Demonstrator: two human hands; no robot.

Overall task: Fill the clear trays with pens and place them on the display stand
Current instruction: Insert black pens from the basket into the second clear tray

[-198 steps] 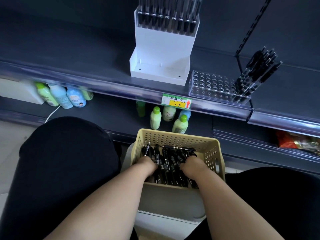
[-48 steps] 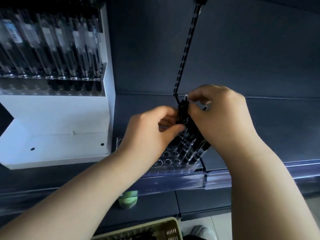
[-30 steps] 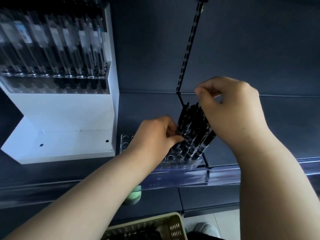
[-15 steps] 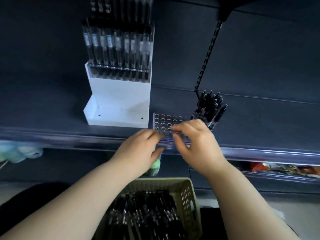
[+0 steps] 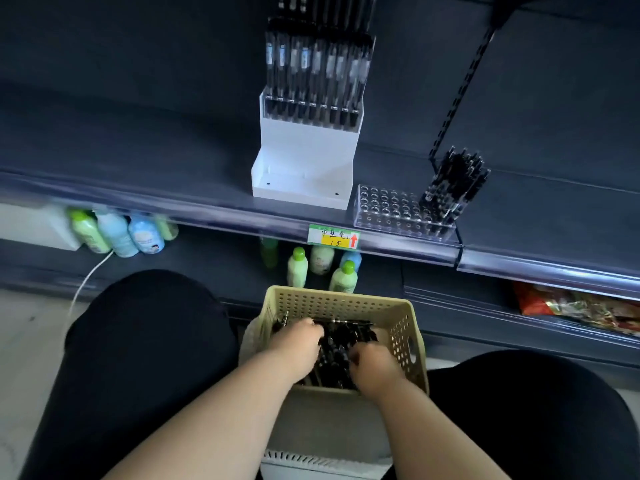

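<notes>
step: grabbing pens [image 5: 337, 344] out of the beige basket [image 5: 403, 327], near, between the knees
left hand [image 5: 298, 344]: fingers curled down into the pile, can't tell if they pinch anything
right hand [image 5: 372, 367]: same, fingertips buried
tip: I'd gather a small bunch, all tips one way
clear tray [image 5: 388, 209]: far, on the shelf, just right of the white display stand [image 5: 304, 157]; only its right end is filled
count: one basket, one stand, one loose tray; the pens are too bunched to count

The clear tray [image 5: 391, 211], a grid of round holes, lies flat on the shelf [image 5: 173, 188] just right of the white stand [image 5: 304, 157]. Black pens [image 5: 453, 188] fill its right end, leaning right. The stand's upper tier holds upright pens [image 5: 315, 74]. Loose pens [image 5: 341, 341] lie in the basket [image 5: 332, 301].
</notes>
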